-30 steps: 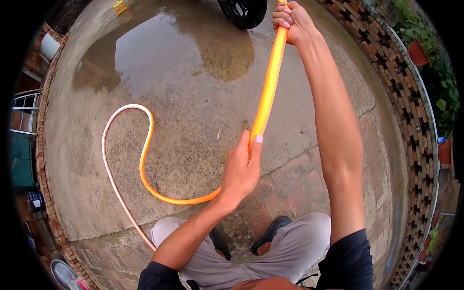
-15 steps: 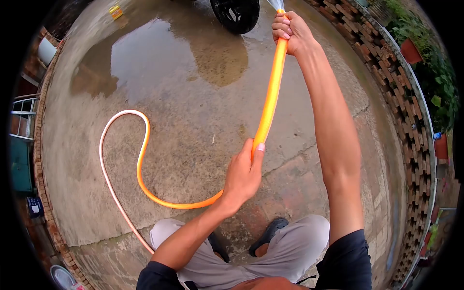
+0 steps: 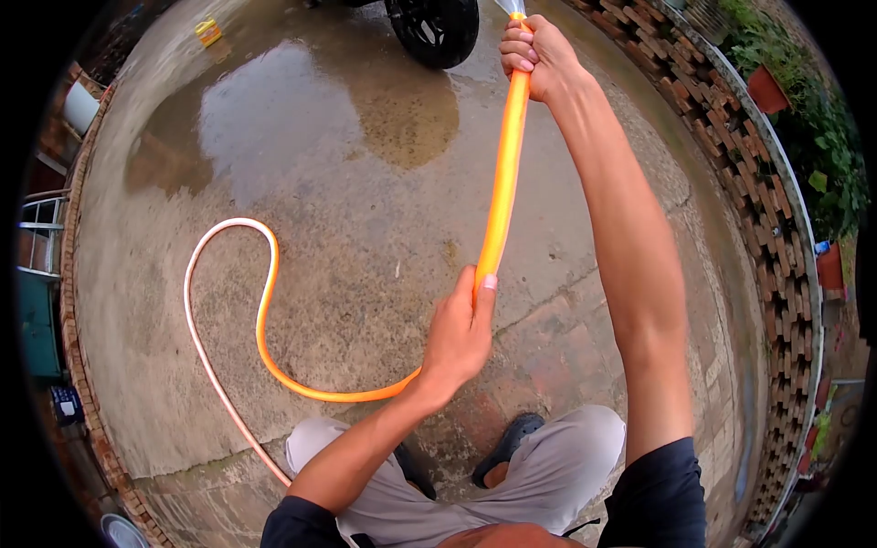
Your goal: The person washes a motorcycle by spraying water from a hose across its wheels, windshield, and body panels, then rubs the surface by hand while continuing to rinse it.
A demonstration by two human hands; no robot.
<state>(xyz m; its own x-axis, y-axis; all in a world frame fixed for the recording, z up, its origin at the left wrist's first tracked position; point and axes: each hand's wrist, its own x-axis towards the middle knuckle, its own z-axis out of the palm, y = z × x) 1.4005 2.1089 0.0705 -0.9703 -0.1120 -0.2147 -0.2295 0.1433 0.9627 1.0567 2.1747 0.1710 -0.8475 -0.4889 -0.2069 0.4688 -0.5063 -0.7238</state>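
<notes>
An orange hose [image 3: 504, 178] runs up the middle of the view, between my two hands. My left hand [image 3: 459, 333] is wrapped round its lower part, with the thumb lying along it. Near the hose's open end, my right hand [image 3: 539, 59] grips it with curled fingers. Water [image 3: 513, 6] sprays from that end at the top edge. The rest of the hose loops over the concrete to the left and passes behind my left forearm. Beyond the hose end, a black wheel [image 3: 433, 29] stands on the wet ground.
A puddle [image 3: 265, 110] spreads over the concrete at the upper left, with a yellow container [image 3: 208, 33] behind it. A stacked brick border [image 3: 776, 265] curves down the right, with potted plants [image 3: 767, 89] beyond. My shoes [image 3: 507, 447] are below.
The wheel and yellow container sit lower and further left in view. The hose end and my right hand have shifted slightly left, and the spray now shows. Both hands keep their grip.
</notes>
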